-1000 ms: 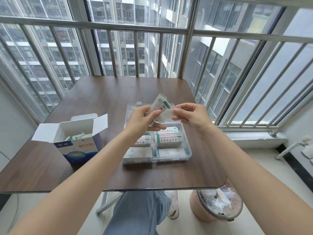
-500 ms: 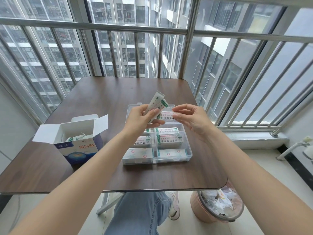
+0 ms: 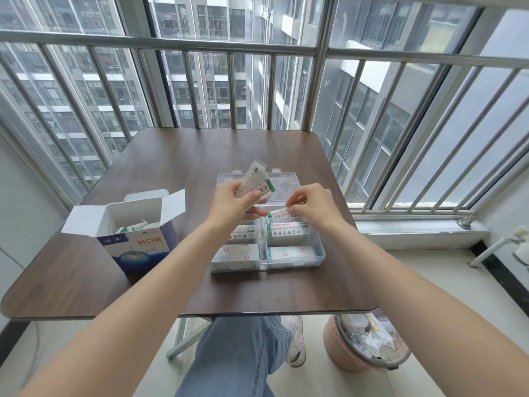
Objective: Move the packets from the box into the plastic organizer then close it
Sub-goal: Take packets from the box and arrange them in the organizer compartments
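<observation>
Two grips are seen: a fan of packets (image 3: 255, 183) is gripped in the left hand (image 3: 232, 204), raised above the organizer (image 3: 320, 257), probably as a ready supply. One packet (image 3: 280, 214) is pinched at its end by the right hand (image 3: 310, 206) and lies low over a right-hand compartment, apparently to be laid flat. More packets are left in the open box (image 3: 137, 242), well left on the table (image 3: 177, 156).

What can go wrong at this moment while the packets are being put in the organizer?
The left hand holds a loose fan of packets above the organizer; one may slip out. The right hand lowers one packet onto already full compartments, so the lid may not shut flat.
</observation>
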Demonstrator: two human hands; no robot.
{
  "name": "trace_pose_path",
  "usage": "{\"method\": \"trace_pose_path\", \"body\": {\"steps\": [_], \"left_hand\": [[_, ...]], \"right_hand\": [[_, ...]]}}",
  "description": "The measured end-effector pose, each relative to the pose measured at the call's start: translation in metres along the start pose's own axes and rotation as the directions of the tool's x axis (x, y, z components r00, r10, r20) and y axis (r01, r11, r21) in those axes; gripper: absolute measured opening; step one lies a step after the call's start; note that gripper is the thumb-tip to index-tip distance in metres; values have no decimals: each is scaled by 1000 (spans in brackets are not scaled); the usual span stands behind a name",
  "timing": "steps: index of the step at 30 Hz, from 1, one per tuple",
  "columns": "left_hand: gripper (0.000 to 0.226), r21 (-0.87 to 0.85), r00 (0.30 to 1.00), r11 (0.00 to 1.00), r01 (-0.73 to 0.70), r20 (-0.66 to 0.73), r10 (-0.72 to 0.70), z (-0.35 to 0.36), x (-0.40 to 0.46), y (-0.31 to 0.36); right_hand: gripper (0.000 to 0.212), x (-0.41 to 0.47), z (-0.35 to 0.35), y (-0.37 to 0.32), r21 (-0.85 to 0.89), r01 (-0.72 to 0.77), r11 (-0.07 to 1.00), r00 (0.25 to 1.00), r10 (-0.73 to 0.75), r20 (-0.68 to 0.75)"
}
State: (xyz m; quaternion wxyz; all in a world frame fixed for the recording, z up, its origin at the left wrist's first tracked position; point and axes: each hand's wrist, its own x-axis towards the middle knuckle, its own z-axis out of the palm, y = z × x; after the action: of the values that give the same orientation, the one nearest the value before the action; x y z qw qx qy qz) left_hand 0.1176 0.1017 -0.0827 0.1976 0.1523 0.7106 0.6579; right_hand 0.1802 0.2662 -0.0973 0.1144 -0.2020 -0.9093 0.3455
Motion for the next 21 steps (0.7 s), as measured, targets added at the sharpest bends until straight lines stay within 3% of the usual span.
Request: {"method": "trace_pose_path", "body": {"steps": [6, 9, 12, 15, 21], "left_hand": [[23, -39, 1000, 999, -1, -6, 1, -2, -1, 0], [22, -54, 1000, 999, 1, -7, -2, -4, -2, 1], [18, -68, 998, 998, 17, 62, -13, -5, -5, 3], [12, -41, 990, 999, 12, 144, -6, -3, -8, 4], [18, 55, 979, 999, 3, 206, -14, -1, -10, 8]], "right_hand": [[6, 4, 7, -3, -221, 89, 971, 994, -73, 79], [13, 1, 2, -5, -205, 102, 974, 991, -81, 108], [19, -4, -8, -10, 22, 83, 996, 996, -84, 30], [16, -5, -16, -17, 310, 31, 950, 999, -37, 14], [20, -8, -27, -30, 517, -6, 856, 999, -11, 30]]}}
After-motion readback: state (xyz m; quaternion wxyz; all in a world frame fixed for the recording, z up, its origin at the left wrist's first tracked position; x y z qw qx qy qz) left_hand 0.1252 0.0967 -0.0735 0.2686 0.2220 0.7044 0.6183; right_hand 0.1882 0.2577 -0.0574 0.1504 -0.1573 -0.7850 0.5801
